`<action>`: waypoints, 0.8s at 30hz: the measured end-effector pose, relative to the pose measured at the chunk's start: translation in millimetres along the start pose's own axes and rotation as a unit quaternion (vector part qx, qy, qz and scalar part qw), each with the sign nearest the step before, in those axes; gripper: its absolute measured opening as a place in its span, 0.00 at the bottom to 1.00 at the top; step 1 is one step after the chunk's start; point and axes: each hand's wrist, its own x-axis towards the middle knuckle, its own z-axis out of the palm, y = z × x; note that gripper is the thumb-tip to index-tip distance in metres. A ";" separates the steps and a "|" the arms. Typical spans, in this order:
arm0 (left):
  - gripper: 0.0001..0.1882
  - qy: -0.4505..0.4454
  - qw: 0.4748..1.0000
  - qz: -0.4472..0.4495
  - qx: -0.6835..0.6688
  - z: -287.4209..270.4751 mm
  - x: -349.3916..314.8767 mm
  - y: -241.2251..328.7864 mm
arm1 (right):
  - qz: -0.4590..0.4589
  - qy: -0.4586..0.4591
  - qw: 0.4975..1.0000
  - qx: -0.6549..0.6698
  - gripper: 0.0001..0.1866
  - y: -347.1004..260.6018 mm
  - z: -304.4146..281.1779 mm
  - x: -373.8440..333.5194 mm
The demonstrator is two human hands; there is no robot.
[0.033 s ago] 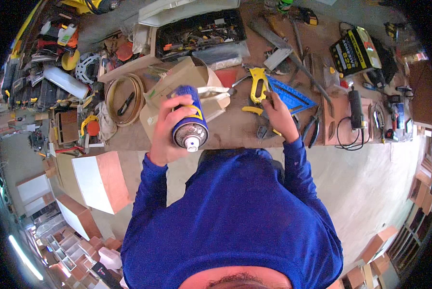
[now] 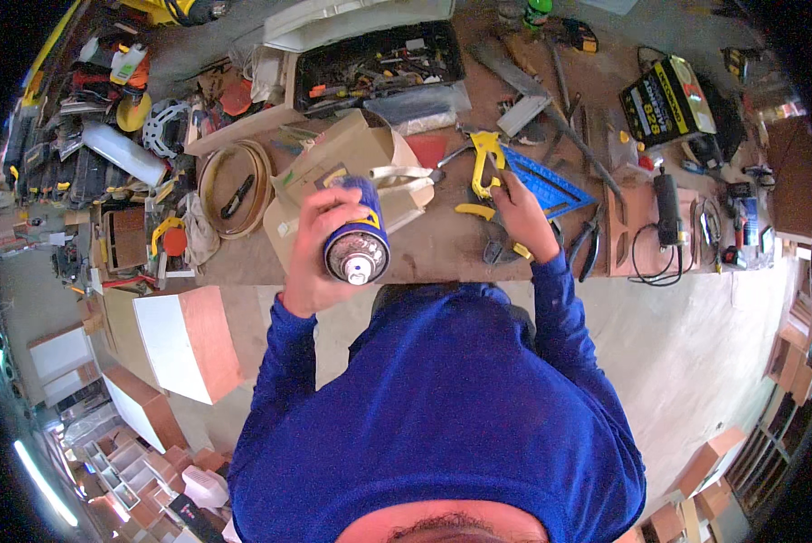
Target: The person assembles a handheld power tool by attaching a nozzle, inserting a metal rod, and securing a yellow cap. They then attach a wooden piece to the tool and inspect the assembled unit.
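Note:
My left hand (image 2: 313,244) is wrapped round a blue spray can (image 2: 359,237) with a yellow patch, held tilted above the bench's front part, its white nozzle facing up toward me. A bent brown cardboard piece (image 2: 288,185) lies behind it. My right hand (image 2: 525,222) is closed at the lower end of a yellow staple gun (image 2: 485,154), its fingertips on the handle. Beside the staple gun lies a blue triangular square (image 2: 550,184). Pliers with yellow grips (image 2: 496,244) lie just below this hand, partly hidden by it.
At the back stands an open black toolbox (image 2: 302,77) full of tools. A coil of edging strip (image 2: 208,195) lies left, a black and yellow box (image 2: 668,104) right. Dark-handled pliers (image 2: 588,242) and a corded black power tool (image 2: 668,208) lie near the bench's right front.
The spray can has dipped very slightly toward me in my left hand. My right fingers have shifted a little at the staple gun.

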 end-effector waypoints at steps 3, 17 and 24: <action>0.41 -0.002 0.997 -0.076 -0.020 0.1 -28.8 -11.6 | -0.091 -0.066 0.976 -0.185 0.19 1.4 20.0 66.8; 0.39 -0.001 0.979 -0.192 -0.070 -1.4 -77.8 -44.4 | -0.135 -0.228 0.963 -0.045 0.35 -112.0 101.8 65.1; 0.41 -0.090 0.957 -0.179 -0.209 54.7 -24.6 -24.0 | -0.110 -0.118 0.982 0.094 0.41 -98.6 68.5 -72.1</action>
